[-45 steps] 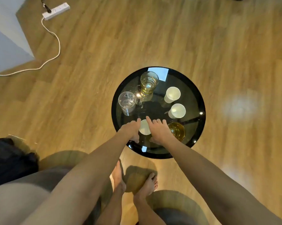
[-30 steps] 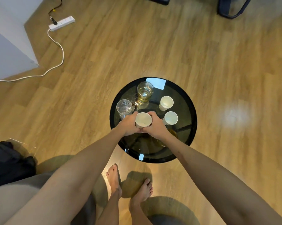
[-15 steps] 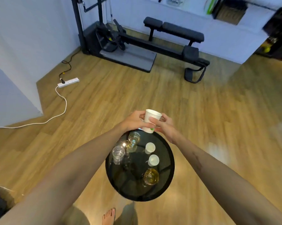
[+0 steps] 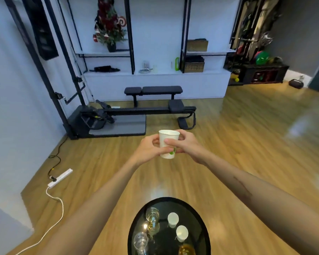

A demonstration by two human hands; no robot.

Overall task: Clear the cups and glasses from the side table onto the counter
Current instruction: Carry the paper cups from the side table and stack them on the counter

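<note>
Both hands up at chest height, out ahead; left hand (image 4: 148, 149) and right hand (image 4: 187, 146) wrap one white paper cup (image 4: 168, 143) between them, fingers curled round its wall from 9 and 3 o'clock, right thumb across the front; cup upright, rim level, contents not visible from here.

Side table (image 4: 202, 218), round black glass, sits low at 6 o'clock; on it two more paper cups (image 4: 173, 219) (image 4: 182, 232), a glass of amber liquid (image 4: 152, 219) at the far-left rim, a clear glass (image 4: 140, 241) at 8 o'clock, and another amber glass (image 4: 186, 250) cut by the frame edge.

Step in hand, by my reading: carry of the first cup, lifted clear of the table; five pieces left. Counter not certain; the white ledge (image 4: 155, 78) at 12 o'clock, behind the weight bench (image 4: 153, 91), may be it.

Next move calls for walking the cup across level, skirting the bench, setting it down upright, releasing both hands.
</note>
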